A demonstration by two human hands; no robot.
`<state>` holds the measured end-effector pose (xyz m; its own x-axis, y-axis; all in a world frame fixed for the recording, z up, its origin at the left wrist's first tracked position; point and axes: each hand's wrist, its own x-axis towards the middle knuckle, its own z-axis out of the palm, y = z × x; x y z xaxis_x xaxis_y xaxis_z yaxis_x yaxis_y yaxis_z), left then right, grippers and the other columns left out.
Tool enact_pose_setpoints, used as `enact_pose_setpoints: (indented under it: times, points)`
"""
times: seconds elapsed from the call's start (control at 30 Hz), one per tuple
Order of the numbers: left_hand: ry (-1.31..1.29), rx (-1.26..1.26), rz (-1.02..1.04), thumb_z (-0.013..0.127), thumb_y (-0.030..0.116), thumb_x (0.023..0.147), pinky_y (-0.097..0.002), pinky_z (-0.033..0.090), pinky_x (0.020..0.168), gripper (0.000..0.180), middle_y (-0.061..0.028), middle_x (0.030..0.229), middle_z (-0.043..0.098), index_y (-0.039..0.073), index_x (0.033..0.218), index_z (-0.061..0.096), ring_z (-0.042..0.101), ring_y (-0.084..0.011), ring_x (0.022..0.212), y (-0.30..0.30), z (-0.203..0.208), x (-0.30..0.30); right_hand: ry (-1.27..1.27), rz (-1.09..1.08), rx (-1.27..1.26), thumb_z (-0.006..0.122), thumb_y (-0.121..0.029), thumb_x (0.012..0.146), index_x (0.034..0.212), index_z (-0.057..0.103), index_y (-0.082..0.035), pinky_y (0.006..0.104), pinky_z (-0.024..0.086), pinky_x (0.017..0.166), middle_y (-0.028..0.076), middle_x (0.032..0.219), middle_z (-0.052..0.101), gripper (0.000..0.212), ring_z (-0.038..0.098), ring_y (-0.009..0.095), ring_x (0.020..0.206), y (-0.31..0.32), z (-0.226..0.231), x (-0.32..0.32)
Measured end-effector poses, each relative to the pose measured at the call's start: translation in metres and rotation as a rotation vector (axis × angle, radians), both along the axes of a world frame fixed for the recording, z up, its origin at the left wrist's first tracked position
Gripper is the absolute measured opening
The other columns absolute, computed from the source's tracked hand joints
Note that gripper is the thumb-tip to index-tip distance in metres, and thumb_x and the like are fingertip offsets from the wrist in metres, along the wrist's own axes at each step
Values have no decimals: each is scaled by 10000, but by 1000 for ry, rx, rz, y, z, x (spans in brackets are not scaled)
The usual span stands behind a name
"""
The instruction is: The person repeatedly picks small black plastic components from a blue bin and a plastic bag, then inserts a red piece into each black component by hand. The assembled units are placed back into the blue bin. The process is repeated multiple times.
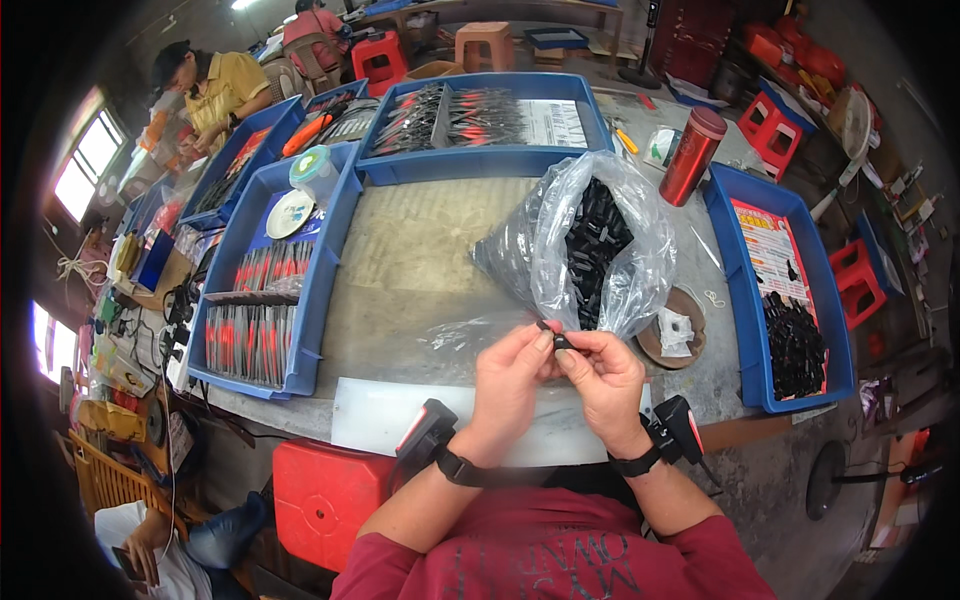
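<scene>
Close together over the table's near edge, my left hand (512, 377) and my right hand (604, 377) pinch a small black plastic part (562, 342) between thumbs and fingertips. Its exact kind is too small to make out. Just beyond the hands stands a clear plastic bag (548, 250), its mouth open, full of similar black parts (596, 240). Below my hands a white board (375, 415) lies along the near edge. Both wrists carry black straps with small devices.
Blue trays hold thin black-and-red pieces at left (330, 290) and back (480, 165); another (740, 300) at right holds black parts. A red flask (692, 158) and a round dish (655, 350) flank the bag. A red stool (325, 500) stands lower left. Other people sit nearby.
</scene>
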<state>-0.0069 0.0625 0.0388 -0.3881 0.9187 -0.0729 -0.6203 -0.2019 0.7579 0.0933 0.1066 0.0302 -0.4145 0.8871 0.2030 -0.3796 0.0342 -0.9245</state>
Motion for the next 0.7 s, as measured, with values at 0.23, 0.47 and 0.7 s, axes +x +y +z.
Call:
enact_pose_setpoints:
  times: [0.23,0.47,0.7]
  points:
    - [-118,-8,-20,529,99,818,-217,396,593,137,4,738,533,6,897,591,452,-81,616,-2,-3,-2,-213,-118,258,618,30,732,870,588,16,240,484,605,86,821,627,142,593,118,697,-1,-2,-1]
    - [-61,-68,29,513,105,810,-220,378,554,140,-5,691,510,-3,860,586,433,-83,591,-6,7,1,-314,-152,386,629,24,712,858,594,11,265,488,597,116,859,639,150,605,153,686,0,4,-2]
    - [195,-78,56,523,91,820,-222,334,543,128,-8,711,510,-7,844,601,425,-81,604,-5,14,-3,-134,-6,91,578,-9,786,928,584,26,240,484,628,90,873,637,146,591,118,714,7,13,-4]
